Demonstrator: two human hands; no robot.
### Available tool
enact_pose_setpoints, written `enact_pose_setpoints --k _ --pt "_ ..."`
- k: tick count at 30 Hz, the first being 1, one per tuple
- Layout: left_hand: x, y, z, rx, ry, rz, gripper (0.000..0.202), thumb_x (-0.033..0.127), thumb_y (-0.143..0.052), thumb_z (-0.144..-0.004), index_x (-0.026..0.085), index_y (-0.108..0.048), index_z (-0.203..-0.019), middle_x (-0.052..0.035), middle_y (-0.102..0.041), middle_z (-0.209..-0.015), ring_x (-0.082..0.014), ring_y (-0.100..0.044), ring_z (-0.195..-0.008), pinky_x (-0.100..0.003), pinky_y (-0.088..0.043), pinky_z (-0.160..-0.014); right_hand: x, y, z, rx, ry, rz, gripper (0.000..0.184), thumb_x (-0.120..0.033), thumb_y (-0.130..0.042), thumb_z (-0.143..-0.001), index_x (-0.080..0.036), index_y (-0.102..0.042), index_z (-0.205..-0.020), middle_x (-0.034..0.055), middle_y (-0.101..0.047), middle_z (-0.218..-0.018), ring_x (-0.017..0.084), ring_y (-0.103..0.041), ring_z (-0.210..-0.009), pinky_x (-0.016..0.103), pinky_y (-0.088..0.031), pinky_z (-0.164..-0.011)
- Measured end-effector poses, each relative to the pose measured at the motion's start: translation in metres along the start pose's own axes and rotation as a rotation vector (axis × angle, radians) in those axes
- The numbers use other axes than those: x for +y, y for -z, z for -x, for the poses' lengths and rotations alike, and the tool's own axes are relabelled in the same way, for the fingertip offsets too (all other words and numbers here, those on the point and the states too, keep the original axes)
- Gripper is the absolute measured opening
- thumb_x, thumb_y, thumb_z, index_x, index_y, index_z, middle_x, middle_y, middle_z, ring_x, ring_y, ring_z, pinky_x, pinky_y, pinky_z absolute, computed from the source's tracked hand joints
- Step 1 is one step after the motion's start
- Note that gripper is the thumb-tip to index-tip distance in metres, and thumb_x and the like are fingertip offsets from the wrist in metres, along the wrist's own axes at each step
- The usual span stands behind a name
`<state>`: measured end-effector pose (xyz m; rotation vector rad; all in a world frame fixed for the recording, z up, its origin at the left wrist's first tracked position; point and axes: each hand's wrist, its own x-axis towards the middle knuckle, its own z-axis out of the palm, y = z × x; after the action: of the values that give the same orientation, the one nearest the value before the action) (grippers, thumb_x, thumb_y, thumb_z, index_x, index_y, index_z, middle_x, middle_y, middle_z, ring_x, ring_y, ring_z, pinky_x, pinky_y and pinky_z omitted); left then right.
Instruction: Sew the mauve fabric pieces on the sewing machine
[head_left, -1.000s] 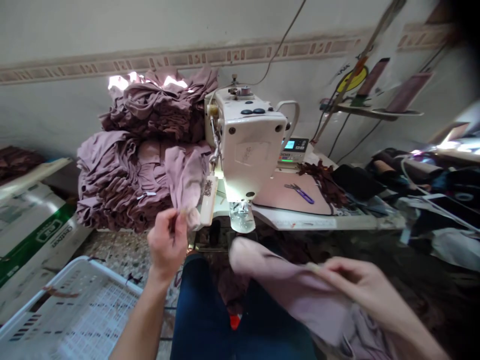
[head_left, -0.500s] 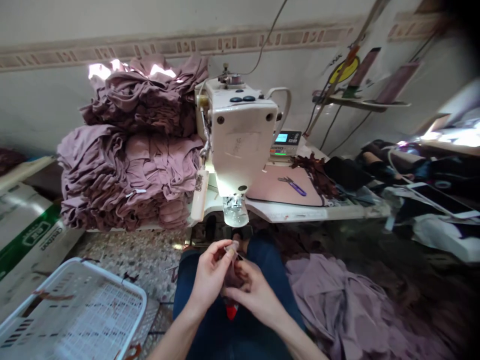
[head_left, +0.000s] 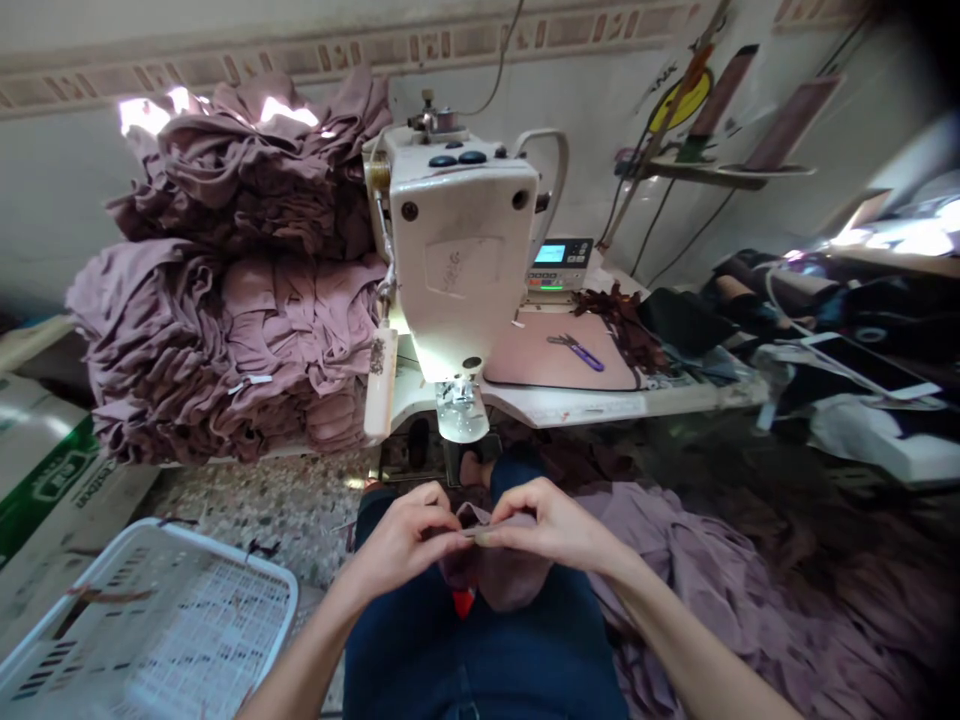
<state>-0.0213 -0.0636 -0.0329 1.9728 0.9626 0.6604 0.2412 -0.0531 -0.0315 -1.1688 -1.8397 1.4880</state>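
Observation:
A mauve fabric piece [head_left: 514,575] hangs between my two hands, above my lap. My left hand [head_left: 415,535] pinches its upper edge between thumb and fingers. Close beside it, my right hand [head_left: 546,525] pinches the same edge, the thumb tips almost meeting. Below the fingers the cloth drapes over my dark blue trousers. A small red item [head_left: 463,602] shows under the cloth; its kind is unclear. Just beyond my hands stands the white sewing machine [head_left: 461,240], its lit needle area behind a clear guard [head_left: 462,415].
Stacks of folded mauve garments [head_left: 292,320] lie left of the machine. Purple thread snips [head_left: 581,355] rest on a pink pad [head_left: 525,355]. A white plastic basket [head_left: 289,590] stands at lower left. More mauve cloth [head_left: 697,580] is heaped at right, under a phone [head_left: 870,365] on the table.
My hands have drawn level and spread out along the fabric's edge, my right hand rising. More of the cloth now hangs below them. The view has shifted slightly.

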Motion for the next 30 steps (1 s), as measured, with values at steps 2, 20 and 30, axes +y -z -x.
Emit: enact_pose_setpoints --k 2,20,30 --pt "0.000 -0.004 -0.002 0.013 0.009 0.122 0.032 0.044 -0.070 -0.104 0.020 -0.085 -0.090 -0.0126 -0.076 -0.099 -0.0229 -0.071 -0.091 -0.031 -0.055 -0.083 0.000 0.003 0.001 -0.012 0.000 -0.033 0.029 -0.047 -0.086 -0.086 -0.019 -0.088 -0.078 0.0036 -0.080 -0.072 0.020 -0.067 -0.066 0.027 -0.048 -0.064" --pt "0.006 0.021 -0.012 0.233 0.100 0.206 0.030 0.043 -0.073 -0.101 0.018 -0.088 -0.107 -0.0077 -0.074 -0.080 -0.0180 -0.065 -0.071 -0.026 -0.049 -0.065 -0.014 -0.005 0.002 0.363 0.088 -0.215 0.046 -0.061 -0.079 -0.091 -0.018 -0.079 -0.072 0.0010 -0.063 -0.063 0.014 -0.053 -0.055 0.027 -0.041 -0.051" --pt "0.011 0.034 -0.027 0.233 -0.018 0.047 0.035 0.037 -0.057 -0.110 0.019 -0.081 -0.092 -0.0068 -0.074 -0.086 -0.0195 -0.065 -0.080 -0.027 -0.047 -0.075 -0.033 -0.004 -0.003 0.660 0.313 0.049 0.031 -0.043 -0.077 -0.097 -0.021 -0.084 -0.077 0.0033 -0.066 -0.066 0.017 -0.056 -0.059 0.031 -0.044 -0.058"
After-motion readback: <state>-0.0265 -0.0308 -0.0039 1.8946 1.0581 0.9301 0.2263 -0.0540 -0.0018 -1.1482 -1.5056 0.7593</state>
